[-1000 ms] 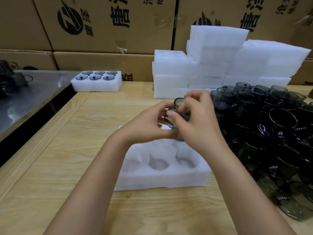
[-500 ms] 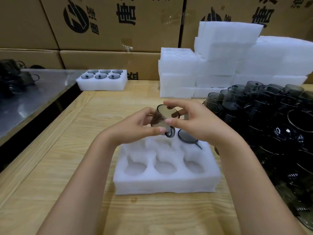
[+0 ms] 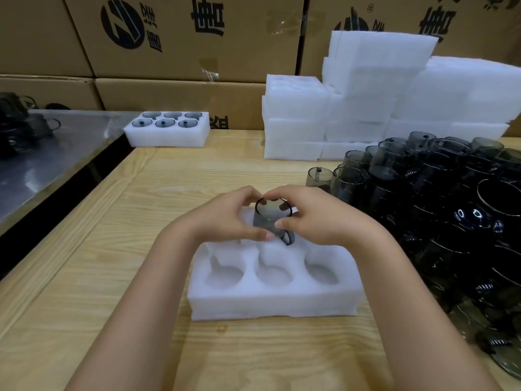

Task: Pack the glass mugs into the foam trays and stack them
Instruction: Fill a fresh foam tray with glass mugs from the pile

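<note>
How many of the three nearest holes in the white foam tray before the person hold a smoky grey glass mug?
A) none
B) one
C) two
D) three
A: those holes of the white foam tray show bare foam; the left hand and right hand hold a smoky grey glass mug at the back row.

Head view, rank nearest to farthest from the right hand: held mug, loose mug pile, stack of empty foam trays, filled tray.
1. held mug: pinched by the right hand itself.
2. loose mug pile: just to its right.
3. stack of empty foam trays: farther back, slightly right.
4. filled tray: far back left.
</note>
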Tool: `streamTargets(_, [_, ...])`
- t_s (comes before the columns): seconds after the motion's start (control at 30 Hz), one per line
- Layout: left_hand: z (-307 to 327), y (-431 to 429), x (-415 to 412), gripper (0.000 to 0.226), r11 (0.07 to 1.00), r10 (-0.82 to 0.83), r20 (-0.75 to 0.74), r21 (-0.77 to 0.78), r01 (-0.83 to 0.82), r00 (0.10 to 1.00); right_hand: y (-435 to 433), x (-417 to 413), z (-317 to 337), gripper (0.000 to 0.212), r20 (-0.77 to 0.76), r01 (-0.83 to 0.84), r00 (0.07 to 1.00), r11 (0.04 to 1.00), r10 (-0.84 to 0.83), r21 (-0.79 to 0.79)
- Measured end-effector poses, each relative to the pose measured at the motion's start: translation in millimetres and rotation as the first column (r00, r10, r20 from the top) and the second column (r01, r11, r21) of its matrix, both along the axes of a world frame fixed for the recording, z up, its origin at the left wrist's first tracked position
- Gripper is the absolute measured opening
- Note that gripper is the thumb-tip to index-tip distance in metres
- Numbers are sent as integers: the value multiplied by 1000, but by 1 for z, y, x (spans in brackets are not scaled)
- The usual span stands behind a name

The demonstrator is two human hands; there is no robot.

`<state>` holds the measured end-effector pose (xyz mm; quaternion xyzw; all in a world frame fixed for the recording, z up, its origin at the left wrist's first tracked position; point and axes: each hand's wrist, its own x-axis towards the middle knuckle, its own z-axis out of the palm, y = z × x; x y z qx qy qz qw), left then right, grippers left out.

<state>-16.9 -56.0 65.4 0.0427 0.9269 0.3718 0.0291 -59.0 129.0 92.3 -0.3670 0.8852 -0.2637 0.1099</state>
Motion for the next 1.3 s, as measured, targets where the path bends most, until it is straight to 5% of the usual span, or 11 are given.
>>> streamTargets(0.1, [5, 1, 3, 63, 979, -70, 27, 194, 63, 997, -2, 2, -2, 53, -45, -4, 999, 999, 6, 35])
streamTargets(0.27, [8, 13, 5, 37, 981, -135, 43, 149, 127, 990, 1, 1, -6, 56, 15, -65, 998, 998, 66, -23])
streamTargets(0.43, [2, 18, -4, 64, 945, -14, 178, -318, 71, 984, -12, 5, -30, 112, -94, -60, 990, 926, 102, 372])
streamTargets(0.57, [-6, 29, -3, 66, 870, 76, 178, -493, 22, 981, -16, 7, -38, 106, -99, -10, 994, 924, 52, 383])
streamTargets(1.0, [-19, 30, 10, 69, 887, 71, 36, -460, -46, 997, -13, 12, -37, 99, -134, -20, 989, 947, 66, 321])
streamTargets(1.1, [-18, 30, 10, 72, 890, 72, 24, -453, -53, 997, 0, 9, -24, 88, -51, -84, 995, 987, 92, 135])
streamTargets(1.2, [-18, 28, 11, 69, 897, 60, 14, -440, -48, 998, 19, -5, -9, 60, -179, 160, 963, 962, -202, -223])
streamTargets(1.3, [-18, 29, 11, 68, 893, 56, -2, -448, -51, 998, 30, -19, -5, 44, -365, 533, 711, 799, -601, -277])
